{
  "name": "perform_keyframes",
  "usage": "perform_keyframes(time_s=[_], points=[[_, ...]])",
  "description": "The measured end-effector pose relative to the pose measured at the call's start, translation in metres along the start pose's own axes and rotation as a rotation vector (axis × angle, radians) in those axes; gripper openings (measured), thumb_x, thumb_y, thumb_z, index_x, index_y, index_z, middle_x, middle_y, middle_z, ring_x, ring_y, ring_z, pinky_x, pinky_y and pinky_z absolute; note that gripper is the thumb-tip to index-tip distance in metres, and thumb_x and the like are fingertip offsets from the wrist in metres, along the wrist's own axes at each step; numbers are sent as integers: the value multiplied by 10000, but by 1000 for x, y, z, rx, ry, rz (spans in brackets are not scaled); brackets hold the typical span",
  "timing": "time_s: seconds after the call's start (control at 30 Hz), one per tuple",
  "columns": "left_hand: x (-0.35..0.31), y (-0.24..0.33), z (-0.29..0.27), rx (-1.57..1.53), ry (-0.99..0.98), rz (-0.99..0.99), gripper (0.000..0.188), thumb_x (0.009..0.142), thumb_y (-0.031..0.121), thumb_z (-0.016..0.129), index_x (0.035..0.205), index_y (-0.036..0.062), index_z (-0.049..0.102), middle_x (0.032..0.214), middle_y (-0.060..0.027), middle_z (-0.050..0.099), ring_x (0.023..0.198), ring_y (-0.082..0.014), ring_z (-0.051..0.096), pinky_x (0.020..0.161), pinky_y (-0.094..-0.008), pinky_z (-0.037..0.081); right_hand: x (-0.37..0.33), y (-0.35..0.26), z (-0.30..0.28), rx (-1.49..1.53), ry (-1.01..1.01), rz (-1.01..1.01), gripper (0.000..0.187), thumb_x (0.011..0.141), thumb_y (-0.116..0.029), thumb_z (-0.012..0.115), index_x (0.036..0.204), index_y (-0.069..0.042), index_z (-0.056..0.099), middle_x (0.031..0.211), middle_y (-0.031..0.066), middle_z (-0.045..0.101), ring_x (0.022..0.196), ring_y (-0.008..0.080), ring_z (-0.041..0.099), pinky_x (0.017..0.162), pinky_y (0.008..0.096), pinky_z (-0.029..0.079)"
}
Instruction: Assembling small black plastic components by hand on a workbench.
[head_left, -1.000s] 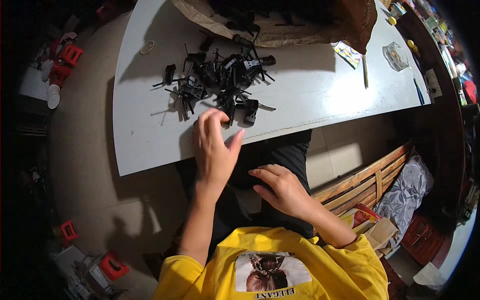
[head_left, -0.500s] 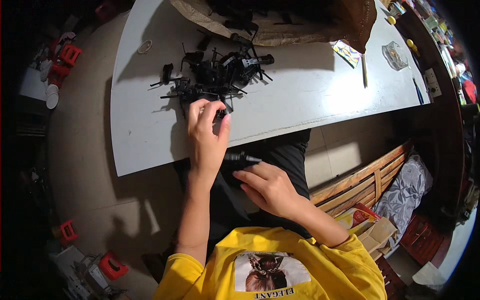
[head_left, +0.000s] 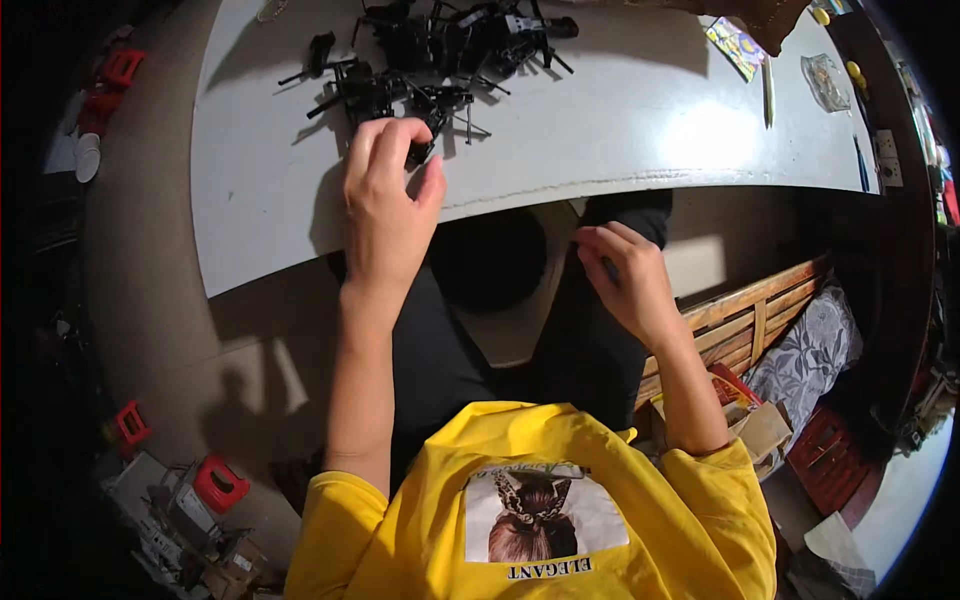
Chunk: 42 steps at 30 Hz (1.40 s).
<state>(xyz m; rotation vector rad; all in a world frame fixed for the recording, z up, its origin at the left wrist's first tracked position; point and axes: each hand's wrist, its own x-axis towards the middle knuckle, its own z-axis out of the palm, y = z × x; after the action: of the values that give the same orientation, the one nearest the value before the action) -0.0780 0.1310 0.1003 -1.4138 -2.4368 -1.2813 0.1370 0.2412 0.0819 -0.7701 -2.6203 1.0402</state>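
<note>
A heap of black plastic parts [head_left: 430, 50] with thin rod-like arms lies on the white table. At the near edge of this heap my left hand [head_left: 390, 190] curls its fingers and thumb round a black plastic part [head_left: 421, 152], which its fingers partly cover. My right hand [head_left: 625, 275] is off the table, above my right thigh, with thumb and forefinger drawn together; whether anything is pinched there is too small to make out. Between my legs, below the table edge, a dark round shape [head_left: 490, 260] shows.
Brown paper [head_left: 770, 18] juts in at the table's back. To the right lie a colourful packet [head_left: 737, 48], a pen-like stick [head_left: 768, 95] and a clear glass dish [head_left: 825, 82]. A wooden bench [head_left: 750, 315] stands at my right, with red stools [head_left: 220, 483] on the floor at left.
My right hand has moved right and up, away from the blurred dark piece beside it earlier, which no longer shows. My left hand remains at the heap; the whole view has shifted.
</note>
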Motion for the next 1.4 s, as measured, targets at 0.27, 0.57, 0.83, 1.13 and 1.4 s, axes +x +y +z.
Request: perform_keyframes(time_s=[0.27,0.57,0.83,1.13,1.4], points=[[4,-6,-4,17,-45,22,229,713,-48,611,921,29,554,929,-90,544,785,-239,559,658,-303,466,-42,28,104,-504,-929,-128,195,790,-154,506,924,-85,629,893,125,632,819,256,631,651,359,509],[3,-12,7,95,-33,33,222,729,-49,612,929,33,565,966,-64,556,676,-105,451,590,-204,366,-34,125,274,-566,-755,4,316,854,-170,437,1112,-63,585,1243,153,483,1081,209,526,893,359,424],[-1,-15,0,190,-50,26,197,738,32,642,920,20,566,967,-113,551,730,-154,539,552,-226,435,-39,132,312,-482,-816,-207,313,851,-194,448,1092,-58,594,1204,154,508,1055,223,541,876,360,433],[-2,-12,0,284,-51,-37,202,769,70,621,943,9,536,977,-183,524,869,-262,532,725,-329,444,-35,115,334,-432,-831,-449,314,848,-221,460,1069,-51,604,1161,154,537,1026,239,557,857,361,444],[-9,-11,-9,328,-143,7,172,782,92,595,921,14,531,956,-175,523,889,-283,527,734,-347,452,-9,115,353,-453,-810,-664,319,845,-246,472,1049,-46,613,1123,155,562,1000,252,572,840,362,453]])
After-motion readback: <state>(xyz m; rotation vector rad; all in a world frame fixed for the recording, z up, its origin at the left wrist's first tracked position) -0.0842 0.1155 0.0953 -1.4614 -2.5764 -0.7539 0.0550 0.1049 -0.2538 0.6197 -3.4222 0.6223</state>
